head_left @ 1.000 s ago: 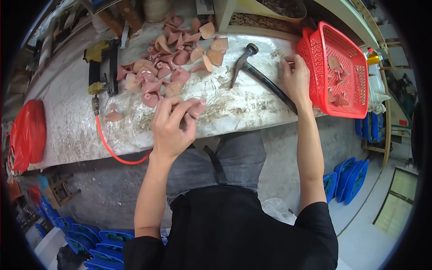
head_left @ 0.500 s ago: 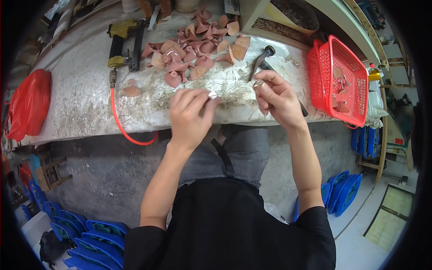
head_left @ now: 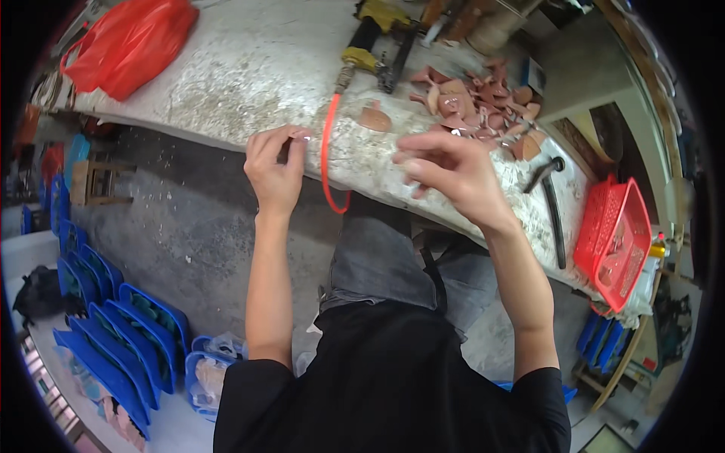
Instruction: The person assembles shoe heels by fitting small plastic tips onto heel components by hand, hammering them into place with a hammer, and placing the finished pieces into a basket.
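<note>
My left hand [head_left: 273,172] is closed in a pinch over the bench's front edge, left of the orange hose [head_left: 327,143]. A small pale piece [head_left: 304,138] shows at its fingertips, too small to name. My right hand [head_left: 457,177] hovers to the right of the hose, fingers bent toward the thumb and smeared by motion; what they hold, if anything, cannot be made out. Beyond it lies a heap of glossy reddish-brown curved pieces [head_left: 483,102]. One loose piece [head_left: 374,118] lies between the hands, nearer the hose.
A yellow-and-black air nailer [head_left: 370,38] lies at the back, joined to the hose. Farther right are a hammer [head_left: 555,211] and a red plastic basket [head_left: 585,238] with a few pieces. A red bag [head_left: 132,45] sits far left. Blue bins [head_left: 121,340] stand below left.
The view has swung left, so the bench things appear farther right. Both hands have shifted left along the bench relative to the hose and heap. The left still pinches its small pale piece.
</note>
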A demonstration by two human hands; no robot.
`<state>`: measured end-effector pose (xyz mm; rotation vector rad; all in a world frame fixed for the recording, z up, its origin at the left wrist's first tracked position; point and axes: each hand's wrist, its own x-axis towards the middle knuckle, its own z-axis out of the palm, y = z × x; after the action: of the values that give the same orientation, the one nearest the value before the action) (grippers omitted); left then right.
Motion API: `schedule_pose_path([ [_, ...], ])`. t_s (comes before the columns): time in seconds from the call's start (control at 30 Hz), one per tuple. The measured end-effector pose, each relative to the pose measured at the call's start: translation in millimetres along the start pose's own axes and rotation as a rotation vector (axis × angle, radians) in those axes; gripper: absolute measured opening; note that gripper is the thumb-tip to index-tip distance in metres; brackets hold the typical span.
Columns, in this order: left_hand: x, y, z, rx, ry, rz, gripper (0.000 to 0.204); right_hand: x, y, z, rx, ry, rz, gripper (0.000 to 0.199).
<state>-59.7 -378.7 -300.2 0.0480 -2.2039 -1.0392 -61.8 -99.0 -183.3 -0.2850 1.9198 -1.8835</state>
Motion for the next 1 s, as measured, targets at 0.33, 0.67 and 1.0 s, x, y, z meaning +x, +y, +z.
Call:
schedule_pose_path([
  [0.33,1,-19,-10,-0.087,-0.04,0.005,0.018,131,21,83,-0.645,-0.184,-0.41,0.023],
  [0.67,-3,-22,-4,-0.14,0.018,-0.022,0.016,149,6,76,-0.957,-0.429,-0.711,0.022],
  [1.0,-3,-17,-5,-0.094,-0.026,-0.038,0.015,152,-2,74,-1.184,-0.516,-0.832,0.027],
])
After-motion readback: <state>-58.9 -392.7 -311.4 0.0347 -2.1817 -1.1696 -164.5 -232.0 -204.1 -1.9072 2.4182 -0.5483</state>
